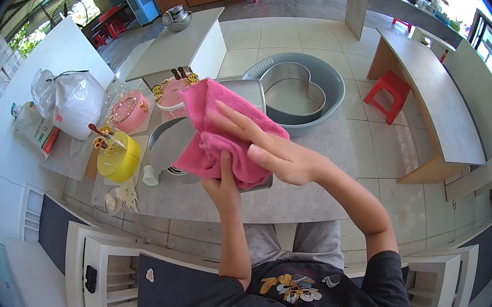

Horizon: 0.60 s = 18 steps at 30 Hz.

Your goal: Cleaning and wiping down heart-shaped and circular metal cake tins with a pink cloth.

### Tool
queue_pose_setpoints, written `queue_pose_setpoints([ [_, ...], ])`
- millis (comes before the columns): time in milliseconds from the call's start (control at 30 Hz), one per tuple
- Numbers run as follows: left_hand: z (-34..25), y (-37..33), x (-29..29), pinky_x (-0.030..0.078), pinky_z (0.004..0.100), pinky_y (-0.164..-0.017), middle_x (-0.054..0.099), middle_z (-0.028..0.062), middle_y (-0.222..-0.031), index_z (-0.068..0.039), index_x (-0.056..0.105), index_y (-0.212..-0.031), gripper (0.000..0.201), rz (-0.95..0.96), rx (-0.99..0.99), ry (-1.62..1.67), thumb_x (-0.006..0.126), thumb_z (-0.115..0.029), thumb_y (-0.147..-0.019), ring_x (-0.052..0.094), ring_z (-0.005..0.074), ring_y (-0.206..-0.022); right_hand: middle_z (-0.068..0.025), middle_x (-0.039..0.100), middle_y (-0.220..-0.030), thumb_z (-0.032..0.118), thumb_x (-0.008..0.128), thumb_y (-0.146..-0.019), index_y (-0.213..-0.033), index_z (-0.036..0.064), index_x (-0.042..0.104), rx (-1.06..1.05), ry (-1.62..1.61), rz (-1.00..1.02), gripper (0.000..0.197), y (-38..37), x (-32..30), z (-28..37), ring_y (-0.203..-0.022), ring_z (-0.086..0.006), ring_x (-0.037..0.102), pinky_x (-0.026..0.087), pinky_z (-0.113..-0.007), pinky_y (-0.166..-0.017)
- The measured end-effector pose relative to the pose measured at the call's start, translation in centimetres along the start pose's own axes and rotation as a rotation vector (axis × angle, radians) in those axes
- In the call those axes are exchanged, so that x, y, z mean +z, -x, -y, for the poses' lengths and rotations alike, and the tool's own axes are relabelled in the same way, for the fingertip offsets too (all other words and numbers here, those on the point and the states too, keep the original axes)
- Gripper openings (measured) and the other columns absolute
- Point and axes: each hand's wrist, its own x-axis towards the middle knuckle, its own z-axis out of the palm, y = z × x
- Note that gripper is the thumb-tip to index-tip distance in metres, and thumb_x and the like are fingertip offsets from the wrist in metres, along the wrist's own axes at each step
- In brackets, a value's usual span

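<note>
Left hand (221, 188) grips the cloth (227, 130) at its lower edge, thumb on top, other fingers hidden. Right hand (285, 157) open, fingers extended, laid on the cloth's right side. Cloth is pink, bunched, held up over the middle of the bench (307, 200). Metal edge (267, 184) pokes out below it; can't tell what it belongs to. Yellow cake (119, 158) at the bench's left edge, white cup (150, 175) just right of it. Grey tub (334, 100) by the far right corner, heart-shaped pan (287, 101) inside.
</note>
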Motion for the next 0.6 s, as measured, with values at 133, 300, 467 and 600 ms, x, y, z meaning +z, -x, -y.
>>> queue_pose_setpoints([
  [133,0.7,-0.4,-0.4,0.044,0.0273,-0.079,0.057,0.0119,-0.105,0.010,0.053,-0.106,0.041,-0.090,-0.113,-0.092,0.061,-0.024,-0.085,0.055,0.0152,-0.093,-0.0197,0.045,-0.121,0.040,0.035,-0.090,-0.115,0.0021,0.052,-0.365,0.483,-0.332,0.049,1.7,-1.7,6.2,-0.117,-0.0343,0.038,0.026,-0.042,-0.100],
  [300,0.4,-0.9,-1.8,0.044,0.0262,-0.077,0.059,0.0110,-0.102,0.010,0.055,-0.105,0.038,-0.178,-0.099,-0.138,0.062,-0.021,-0.084,0.055,0.0135,-0.090,-0.0173,0.042,-0.121,0.061,0.045,-0.080,-0.104,0.0000,0.055,-0.906,-0.283,-0.722,0.067,7.8,6.6,10.0,-0.112,-0.0324,0.042,0.029,-0.056,-0.093],
  [467,0.3,-0.2,-0.8,0.044,0.0258,-0.075,0.059,0.0105,-0.100,0.009,0.058,-0.101,0.036,-0.180,-0.139,-0.121,0.063,-0.022,-0.083,0.055,0.0126,-0.086,-0.0162,0.044,-0.120,0.059,0.047,-0.080,-0.104,0.0007,0.056,-0.841,-0.203,-0.730,0.064,9.5,10.7,11.0,-0.112,-0.0322,0.043,0.030,-0.055,-0.093],
  [600,0.1,-0.2,-1.1,0.044,0.0257,-0.075,0.059,0.0107,-0.100,0.010,0.057,-0.101,0.037,-0.173,-0.142,-0.133,0.063,-0.022,-0.083,0.056,0.0127,-0.086,-0.0152,0.045,-0.119,0.057,0.048,-0.079,-0.104,0.0014,0.056,-0.788,-0.194,-0.690,0.061,7.0,6.8,10.1,-0.112,-0.0320,0.043,0.031,-0.054,-0.092],
])
